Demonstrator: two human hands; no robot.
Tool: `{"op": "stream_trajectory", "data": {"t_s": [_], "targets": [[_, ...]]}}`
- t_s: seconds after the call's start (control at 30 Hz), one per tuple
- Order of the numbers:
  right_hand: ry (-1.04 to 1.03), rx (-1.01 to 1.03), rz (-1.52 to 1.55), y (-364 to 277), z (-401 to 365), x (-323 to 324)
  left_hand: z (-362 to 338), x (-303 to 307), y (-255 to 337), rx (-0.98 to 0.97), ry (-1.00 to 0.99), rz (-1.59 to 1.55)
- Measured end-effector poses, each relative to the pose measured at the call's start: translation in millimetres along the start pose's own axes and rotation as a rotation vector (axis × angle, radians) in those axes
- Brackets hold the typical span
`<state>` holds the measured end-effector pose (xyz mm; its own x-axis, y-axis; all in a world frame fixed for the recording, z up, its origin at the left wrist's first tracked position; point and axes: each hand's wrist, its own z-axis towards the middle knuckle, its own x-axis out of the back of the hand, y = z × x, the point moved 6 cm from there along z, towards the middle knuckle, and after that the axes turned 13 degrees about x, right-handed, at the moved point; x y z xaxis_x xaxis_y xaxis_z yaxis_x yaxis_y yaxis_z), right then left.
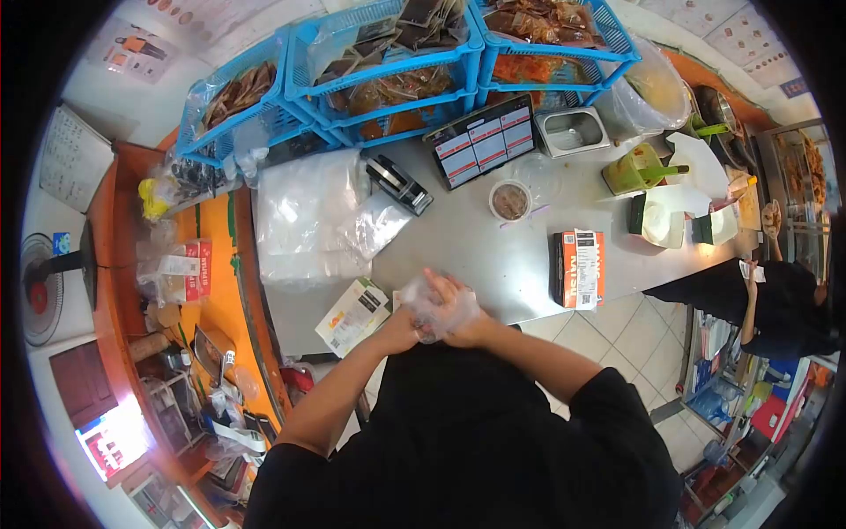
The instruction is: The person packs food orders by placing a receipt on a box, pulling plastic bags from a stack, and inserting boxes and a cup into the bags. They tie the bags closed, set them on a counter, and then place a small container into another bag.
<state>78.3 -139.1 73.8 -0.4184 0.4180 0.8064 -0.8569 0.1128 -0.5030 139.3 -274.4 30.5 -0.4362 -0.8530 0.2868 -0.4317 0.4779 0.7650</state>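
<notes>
At the front edge of the metal counter, my left hand and my right hand are brought together in front of my body. Both are closed around a crumpled clear plastic bag. Something darker seems to show through the film, but I cannot make out what it is. Beside my left hand lies a white and green packet with a printed label. Farther left is a stack of clear plastic bags. To the right of my right hand stands an orange and black box with a receipt on it.
Behind are a tape dispenser, a tablet, a tub of brown food and a metal pan. Blue baskets of packets line the back. At far right a co-worker in black holds a paper slip.
</notes>
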Motion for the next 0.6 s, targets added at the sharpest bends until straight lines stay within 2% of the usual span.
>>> {"op": "stream_trajectory", "data": {"t_s": [0.03,0.07,0.1,0.17,0.2,0.23,0.27,0.3,0.33,0.37,0.4,0.43,0.47,0.5,0.53,0.6], "targets": [[-0.004,-0.004,0.003,3,2,11,-5,2,9,0.122,-0.112,-0.072],[-0.143,-0.084,0.115,12,2,13,-5,9,31,-0.032,0.03,-0.199],[-0.281,-0.161,0.224,25,2,15,-5,6,32,-0.037,0.031,-0.204],[-0.585,-0.328,0.226,80,8,30,0,9,33,-0.062,0.119,-0.138],[-0.578,-0.281,-0.007,99,28,71,3,7,32,-0.076,0.12,-0.131],[-0.169,-0.407,0.098,130,37,118,0,7,30,-0.134,0.269,0.004],[0.042,-0.578,-0.046,151,42,175,-6,8,31,-0.188,0.419,0.134],[0.294,-0.679,-0.176,191,28,214,-7,7,35,-0.191,0.429,0.128],[0.377,-0.727,-0.304,219,11,248,-10,9,39,-0.144,0.456,0.048],[0.257,-0.892,-0.356,259,-10,265,-11,11,42,-0.095,0.486,-0.036],[0.094,-0.948,-0.428,289,-28,271,-14,8,50,-0.177,0.508,0.06],[-0.106,-0.906,-0.468,350,-53,257,-16,5,55,-0.15,0.533,0.038],[-0.246,-0.843,-0.455,374,-58,251,-22,3,68,-0.178,0.649,0.243],[-0.364,-0.686,-0.497,406,-65,237,-30,0,76,-0.181,0.754,0.457],[-0.395,-0.71,-0.461,408,-61,235,-33,-9,79,-0.071,0.828,0.495],[-0.757,-0.606,-0.569,497,-80,186,-33,-35,57,0.079,0.873,0.303]]}}
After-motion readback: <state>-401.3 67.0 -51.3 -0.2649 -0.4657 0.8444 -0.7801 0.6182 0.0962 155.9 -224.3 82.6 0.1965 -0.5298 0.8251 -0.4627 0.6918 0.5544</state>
